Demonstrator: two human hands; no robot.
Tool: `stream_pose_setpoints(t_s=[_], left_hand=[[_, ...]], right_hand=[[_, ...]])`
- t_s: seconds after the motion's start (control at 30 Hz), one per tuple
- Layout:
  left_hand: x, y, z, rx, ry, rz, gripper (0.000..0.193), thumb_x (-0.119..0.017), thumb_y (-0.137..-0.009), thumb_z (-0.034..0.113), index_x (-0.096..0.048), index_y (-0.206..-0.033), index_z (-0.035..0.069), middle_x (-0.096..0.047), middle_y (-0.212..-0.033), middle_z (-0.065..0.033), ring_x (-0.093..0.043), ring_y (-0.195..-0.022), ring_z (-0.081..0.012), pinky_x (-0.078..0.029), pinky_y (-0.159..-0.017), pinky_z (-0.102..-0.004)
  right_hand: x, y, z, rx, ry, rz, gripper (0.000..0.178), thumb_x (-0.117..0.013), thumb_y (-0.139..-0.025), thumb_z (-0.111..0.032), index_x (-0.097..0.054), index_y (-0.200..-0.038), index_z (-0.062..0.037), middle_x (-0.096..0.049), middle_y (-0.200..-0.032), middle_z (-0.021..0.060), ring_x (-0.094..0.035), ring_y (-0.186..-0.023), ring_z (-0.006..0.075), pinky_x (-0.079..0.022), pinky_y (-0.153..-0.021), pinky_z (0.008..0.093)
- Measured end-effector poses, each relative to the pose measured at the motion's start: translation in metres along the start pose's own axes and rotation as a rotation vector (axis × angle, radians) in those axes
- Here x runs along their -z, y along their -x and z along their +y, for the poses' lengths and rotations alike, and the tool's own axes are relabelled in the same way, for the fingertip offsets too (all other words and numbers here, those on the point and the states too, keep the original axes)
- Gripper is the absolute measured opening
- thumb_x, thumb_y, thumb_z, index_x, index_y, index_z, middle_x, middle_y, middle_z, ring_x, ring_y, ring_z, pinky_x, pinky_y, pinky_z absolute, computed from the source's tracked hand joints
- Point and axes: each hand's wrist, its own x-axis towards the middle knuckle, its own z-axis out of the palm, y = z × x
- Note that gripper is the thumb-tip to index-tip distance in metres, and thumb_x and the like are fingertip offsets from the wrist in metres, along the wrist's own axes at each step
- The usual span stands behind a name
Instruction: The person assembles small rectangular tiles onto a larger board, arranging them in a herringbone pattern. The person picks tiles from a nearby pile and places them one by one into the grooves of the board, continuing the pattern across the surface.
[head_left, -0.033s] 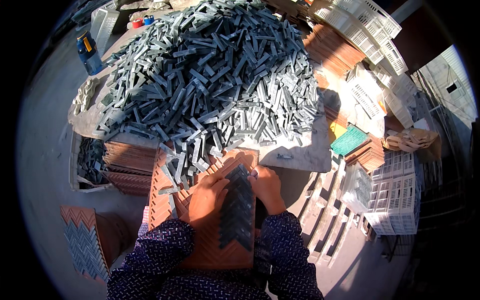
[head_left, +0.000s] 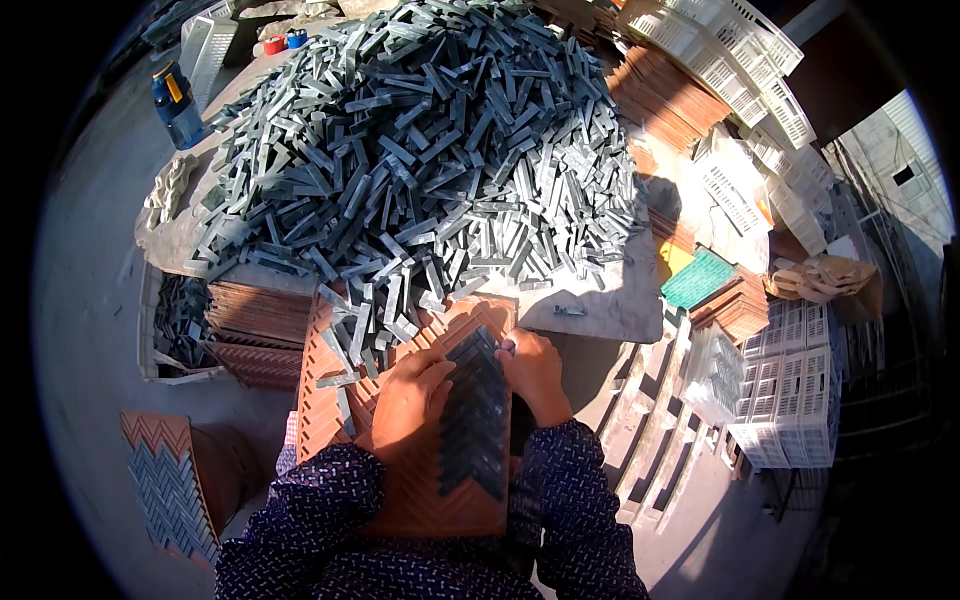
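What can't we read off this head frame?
- Fingertips of the left hand and right hand: curled down onto the orange tray, hidden by the hands themselves.
- Tray's near edge: covered by the patterned sleeves.
- Table surface: buried under the grey strip pile.

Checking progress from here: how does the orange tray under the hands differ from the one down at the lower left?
The orange tray under the hands holds only one narrow herringbone strip of grey pieces; most of its grooves are bare. The lower-left tray is mostly covered with grey pieces, bare only at its upper end. The left hand and right hand rest on the first; nothing touches the second. Both are orange with zigzag grooves.
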Motion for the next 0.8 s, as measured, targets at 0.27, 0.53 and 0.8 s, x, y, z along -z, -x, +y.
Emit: stream_pose_setpoints(t_s=[0.27,0.53,0.8], left_hand=[[0.041,0.032,0.017,0.146,0.153,-0.013,0.021,-0.064,-0.078,-0.004,-0.066,-0.098,0.002,-0.064,-0.099,-0.0122,-0.064,-0.088,-0.0297,-0.052,-0.075,-0.0349],[0.055,0.054,0.007,0.155,0.18,-0.021,0.019,-0.064,-0.079,-0.003,-0.066,-0.097,0.001,-0.064,-0.097,-0.0117,-0.065,-0.085,-0.0278,-0.053,-0.072,-0.0327],[0.056,0.059,0.016,0.195,0.259,-0.093,0.016,-0.061,-0.082,0.001,-0.066,-0.097,0.0,-0.064,-0.094,-0.0129,-0.065,-0.084,-0.0275,-0.052,-0.073,-0.0327]], right_hand=[[0.009,-0.021,-0.006,0.089,-0.247,-0.111,0.022,-0.068,-0.074,-0.02,-0.066,-0.087,-0.0023,-0.067,-0.078,0.0147,-0.065,-0.073,0.0292,-0.049,-0.067,0.0365],[-0.01,-0.035,0.016,0.007,-0.178,-0.228,0.016,-0.067,-0.076,-0.016,-0.066,-0.086,-0.0029,-0.067,-0.078,0.0161,-0.066,-0.071,0.0298,-0.05,-0.066,0.0366],[0.002,-0.02,-0.007,0.113,-0.011,-0.147,0.017,-0.066,-0.078,-0.013,-0.063,-0.093,-0.0048,-0.065,-0.085,0.0161,-0.062,-0.084,0.0354,-0.047,-0.075,0.0435]])
